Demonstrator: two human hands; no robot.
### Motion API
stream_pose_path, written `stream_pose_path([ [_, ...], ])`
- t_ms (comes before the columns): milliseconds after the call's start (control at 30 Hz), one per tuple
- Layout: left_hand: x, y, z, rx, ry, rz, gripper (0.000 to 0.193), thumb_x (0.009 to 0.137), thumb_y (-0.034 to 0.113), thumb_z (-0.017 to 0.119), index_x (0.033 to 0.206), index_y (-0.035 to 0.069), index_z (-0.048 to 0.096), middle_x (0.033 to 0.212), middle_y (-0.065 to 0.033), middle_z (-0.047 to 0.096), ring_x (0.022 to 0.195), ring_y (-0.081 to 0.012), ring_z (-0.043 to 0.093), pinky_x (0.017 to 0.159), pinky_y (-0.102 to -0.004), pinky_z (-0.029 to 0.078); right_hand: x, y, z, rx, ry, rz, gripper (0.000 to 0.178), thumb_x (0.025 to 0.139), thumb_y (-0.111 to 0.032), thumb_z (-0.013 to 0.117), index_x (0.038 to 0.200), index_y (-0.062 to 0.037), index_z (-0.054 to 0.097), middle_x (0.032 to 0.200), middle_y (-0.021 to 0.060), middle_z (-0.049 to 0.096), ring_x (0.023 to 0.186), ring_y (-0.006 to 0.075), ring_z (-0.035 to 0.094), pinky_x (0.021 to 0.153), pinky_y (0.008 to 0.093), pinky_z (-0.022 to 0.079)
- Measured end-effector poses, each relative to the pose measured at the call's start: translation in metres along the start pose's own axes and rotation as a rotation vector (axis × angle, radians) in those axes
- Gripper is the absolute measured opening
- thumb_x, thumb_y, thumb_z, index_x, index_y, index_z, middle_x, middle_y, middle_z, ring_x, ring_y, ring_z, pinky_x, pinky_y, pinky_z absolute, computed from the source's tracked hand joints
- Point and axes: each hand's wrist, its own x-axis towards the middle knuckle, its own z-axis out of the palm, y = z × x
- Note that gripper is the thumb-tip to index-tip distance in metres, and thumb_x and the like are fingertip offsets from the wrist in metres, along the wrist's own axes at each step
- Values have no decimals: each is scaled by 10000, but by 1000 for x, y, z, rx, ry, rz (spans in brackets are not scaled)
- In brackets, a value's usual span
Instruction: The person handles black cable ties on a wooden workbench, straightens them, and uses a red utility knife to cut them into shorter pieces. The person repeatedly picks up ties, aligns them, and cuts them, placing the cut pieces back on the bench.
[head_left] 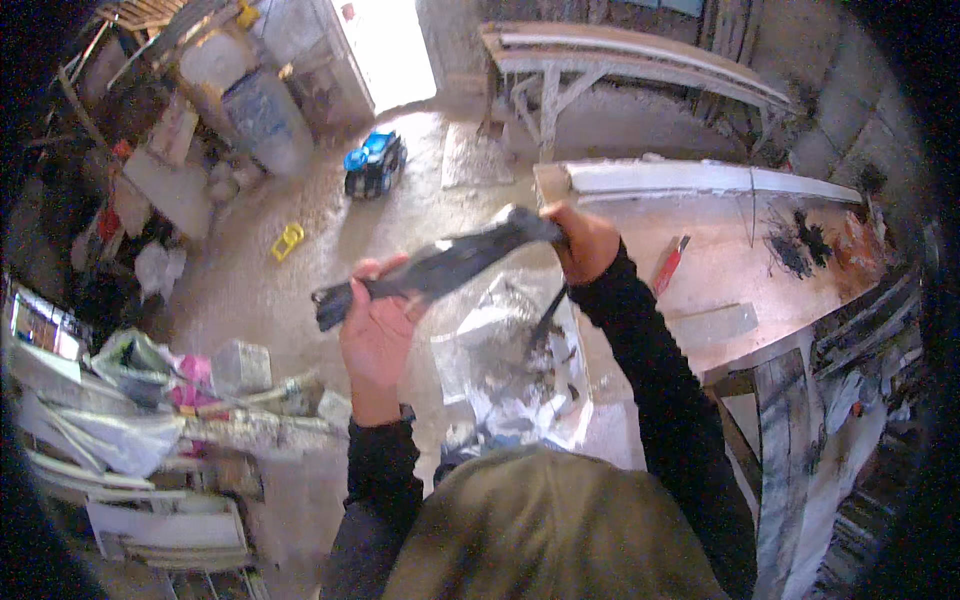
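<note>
A long, dark, shiny bundle (455, 265), like folded black plastic or rubber strip, is stretched between my two hands in mid-air. My left hand (383, 335) supports its left end, palm turned up, with the thumb and fingers closed about it. At the higher right end, my right hand (588, 245) grips the bundle in closed fingers. A narrow dark strip (544, 325) hangs below the right end; whether it belongs to the bundle I cannot tell. On the board table (715, 225), right of my right forearm, lies a red utility knife (672, 263).
Loose black fibres (800, 245) and a long white profile (700, 178) lie on the table. Beyond stands a wooden bench (640, 62). A blue toy truck (375, 163) and a yellow toy car (288, 241) are on the floor. Pale scraps (490, 345) lie below my hands.
</note>
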Motion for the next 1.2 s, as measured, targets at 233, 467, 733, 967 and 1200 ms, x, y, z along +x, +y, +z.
stream_pose_path([
  [233,-91,6,-10,108,275,256,263,851,251,349,1038,84,430,1138,-167,398,945,-265,480,771,-392,443,-108,-15,95,261,-255,-26,132,744,-149,486,849,-93,431,614,142,513,562,337,517,469,408,395],
  [467,-228,-7,-77,431,597,61,251,838,303,369,925,89,468,1074,-110,451,989,-207,444,826,-348,376,-282,-44,230,292,-559,-103,112,711,-141,476,820,-117,462,613,86,499,550,292,529,453,382,410],
  [733,-296,-59,-134,398,802,-108,234,829,304,395,857,92,490,1045,-68,465,980,-163,437,836,-300,343,-339,-23,283,28,-953,-272,134,743,-159,418,859,-160,483,673,65,534,641,256,554,563,359,428],
  [967,-271,-53,-151,415,621,-93,234,844,306,370,780,96,449,1064,-72,450,997,-155,414,874,-298,296,-262,5,305,-112,-719,-309,74,734,-175,424,753,-120,471,578,90,510,532,279,541,442,391,425],
  [1200,-202,29,-95,571,390,26,234,839,315,374,790,96,441,1124,-83,393,1019,-168,410,858,-316,339,-93,-25,242,-364,-46,-282,27,734,-197,480,760,-194,487,589,-2,514,486,217,515,389,323,401],
])
